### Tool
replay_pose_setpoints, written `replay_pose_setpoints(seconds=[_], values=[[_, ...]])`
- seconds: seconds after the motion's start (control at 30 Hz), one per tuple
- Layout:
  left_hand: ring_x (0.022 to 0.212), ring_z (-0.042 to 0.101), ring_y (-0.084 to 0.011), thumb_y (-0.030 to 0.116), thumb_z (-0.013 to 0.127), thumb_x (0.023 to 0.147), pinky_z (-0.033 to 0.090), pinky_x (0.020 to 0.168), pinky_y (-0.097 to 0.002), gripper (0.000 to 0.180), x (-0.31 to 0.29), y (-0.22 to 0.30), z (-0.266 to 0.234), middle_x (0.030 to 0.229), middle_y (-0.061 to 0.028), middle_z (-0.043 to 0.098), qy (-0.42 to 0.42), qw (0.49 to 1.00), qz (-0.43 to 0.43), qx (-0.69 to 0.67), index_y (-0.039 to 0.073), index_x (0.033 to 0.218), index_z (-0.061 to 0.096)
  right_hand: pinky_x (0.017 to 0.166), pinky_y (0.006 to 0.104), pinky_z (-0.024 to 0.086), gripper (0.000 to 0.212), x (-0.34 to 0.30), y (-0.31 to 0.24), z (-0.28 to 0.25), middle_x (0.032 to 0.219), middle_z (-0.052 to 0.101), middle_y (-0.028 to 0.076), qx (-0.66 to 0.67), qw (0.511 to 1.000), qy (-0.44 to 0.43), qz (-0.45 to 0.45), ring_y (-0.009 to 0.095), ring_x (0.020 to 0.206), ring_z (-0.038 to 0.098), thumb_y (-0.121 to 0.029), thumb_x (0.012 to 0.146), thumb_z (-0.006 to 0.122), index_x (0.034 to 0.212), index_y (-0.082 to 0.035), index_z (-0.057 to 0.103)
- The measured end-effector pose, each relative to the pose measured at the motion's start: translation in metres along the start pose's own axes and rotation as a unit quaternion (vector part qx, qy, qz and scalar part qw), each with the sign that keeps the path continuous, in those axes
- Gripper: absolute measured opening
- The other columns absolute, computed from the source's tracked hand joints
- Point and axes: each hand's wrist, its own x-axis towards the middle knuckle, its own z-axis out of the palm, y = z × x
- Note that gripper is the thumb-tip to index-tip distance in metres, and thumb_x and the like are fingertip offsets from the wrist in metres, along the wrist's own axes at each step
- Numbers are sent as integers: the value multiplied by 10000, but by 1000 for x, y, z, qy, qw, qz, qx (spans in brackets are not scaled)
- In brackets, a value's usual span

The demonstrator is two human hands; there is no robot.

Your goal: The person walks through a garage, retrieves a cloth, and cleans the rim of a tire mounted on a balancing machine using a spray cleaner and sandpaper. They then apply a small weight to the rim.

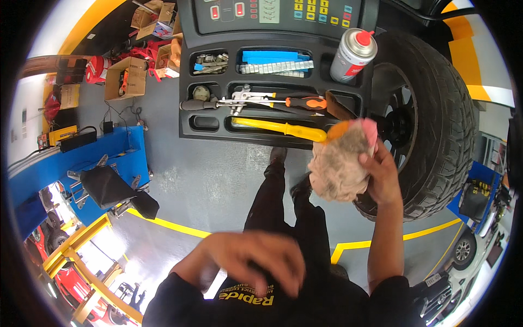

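My right hand [383, 175] is raised and grips a crumpled, dirty pinkish rag [340, 161] just left of a black tyre [441, 120] mounted on a wheel balancer. My left hand [256, 261] is blurred and close to my chest, fingers loosely curled with nothing in them that I can see. Behind the rag, the balancer's black tool tray [190, 87] holds pliers, an orange-handled screwdriver [305, 102], a yellow-handled tool [283, 129] and strips of wheel weights [275, 67]. A spray can with a red cap [353, 54] stands on the tray's right corner.
The balancer's control panel [272, 13] is at the top. A blue machine [76, 163] stands on the left, with cardboard boxes [126, 76] behind it. The grey floor has yellow lines [174, 226]. Cars are visible at the lower left and lower right.
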Motion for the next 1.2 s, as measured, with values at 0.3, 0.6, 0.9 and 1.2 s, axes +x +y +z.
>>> replay_pose_setpoints(seconds=[0.3, 0.6, 0.9, 1.2], values=[[809, 558, -224, 161, 687, 891, 428, 776, -367, 94, 16, 38, 31, 921, -121, 586, 40, 959, 281, -12, 80, 939, 679, 912, 301, 517, 530, 74, -18, 79, 1160, 631, 108, -226, 970, -26, -83, 175, 1047, 629, -199, 890, 758, 1310, 15, 518], [631, 342, -147, 82, 645, 820, 286, 627, -271, 385, 70, 132, 80, 640, -15, 383, 568, 750, 298, -161, 137, 579, 349, 843, 429, 552, 456, 182, 26, 111, 1101, 679, 237, -636, 727, -7, -257, 382, 978, 692, -198, 898, 710, 1262, 22, 547], [737, 449, -173, 168, 723, 890, 335, 728, -352, 161, 20, 93, 39, 809, 0, 562, 358, 859, 281, -236, 198, 750, 649, 922, 469, 515, 424, 196, 38, 125, 1155, 630, 178, -757, 580, 6, -299, 362, 1113, 592, -170, 851, 660, 1257, -56, 615], [813, 563, -256, 244, 724, 924, 431, 741, -367, 155, 7, 91, 4, 898, -122, 611, 222, 904, 298, -213, 92, 940, 700, 843, 475, 514, 270, 230, 23, 85, 1071, 643, 128, -845, 418, 44, -332, 373, 1042, 583, -93, 812, 611, 1074, -39, 644]])
